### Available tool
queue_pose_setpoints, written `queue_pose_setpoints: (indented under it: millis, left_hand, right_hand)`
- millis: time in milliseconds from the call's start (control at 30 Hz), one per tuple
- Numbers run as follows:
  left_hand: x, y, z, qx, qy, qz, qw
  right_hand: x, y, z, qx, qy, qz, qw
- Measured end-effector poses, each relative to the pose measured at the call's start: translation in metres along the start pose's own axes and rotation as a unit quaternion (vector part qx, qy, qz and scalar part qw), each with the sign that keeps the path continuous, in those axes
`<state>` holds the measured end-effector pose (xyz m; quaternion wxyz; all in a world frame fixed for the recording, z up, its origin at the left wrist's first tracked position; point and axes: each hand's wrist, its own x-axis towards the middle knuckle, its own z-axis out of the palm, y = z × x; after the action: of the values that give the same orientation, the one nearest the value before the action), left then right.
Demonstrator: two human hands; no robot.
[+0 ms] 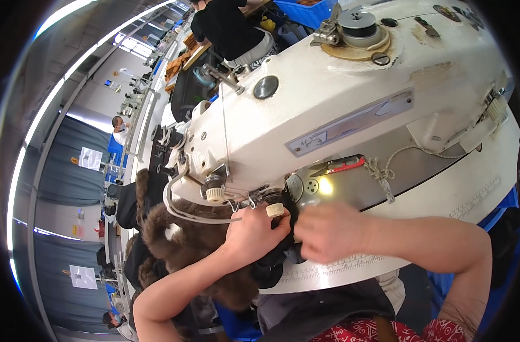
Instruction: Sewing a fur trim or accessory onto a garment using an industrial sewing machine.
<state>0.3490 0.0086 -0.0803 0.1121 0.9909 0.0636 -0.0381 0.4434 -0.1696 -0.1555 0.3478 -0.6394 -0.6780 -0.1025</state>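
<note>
A white sewing machine (237, 131) spans the view. Under its needle end, my left hand (254, 233) has its thumb and fingers closed on black fabric (271, 268), beside a small cream knob (275, 210). This fabric appears joined to brown fur (197, 233), which hangs in a bunch to the left of my hand and under my forearm. Just right of the needle area, my right hand (331, 231) is curled and blurred by motion, close to the fabric's right side. Whatever its fingers grip is hidden. The needle itself is covered by the machine head and my left fingers.
Red-handled thread snips (345, 164) lie under the machine arm, near a knotted pale cord (382, 171). A ruler strip (351, 264) runs along the curved table edge. A bright light spot shines on the bed. Beyond the machine a person in black (225, 28) works near a blue bin (308, 11).
</note>
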Motion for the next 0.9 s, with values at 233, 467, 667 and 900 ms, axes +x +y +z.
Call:
queue_pose_setpoints:
  millis: [233,467,667,900]
  left_hand:
    - [0.002,0.02,-0.008,0.052,-0.018,-0.014,0.998]
    - [0.007,0.022,-0.051,-0.092,-0.161,0.033,0.982]
    - [-0.015,0.005,-0.062,0.112,-0.09,0.243,0.959]
    - [-0.04,0.017,-0.027,0.071,0.017,0.192,0.979]
  right_hand:
    - [0.01,0.019,0.008,-0.037,0.001,0.089,0.995]
    - [0.02,0.034,-0.005,0.008,-0.105,0.049,0.993]
    - [0.011,0.028,-0.016,0.01,-0.126,0.022,0.992]
    - [-0.007,0.01,-0.021,-0.026,-0.094,-0.062,0.993]
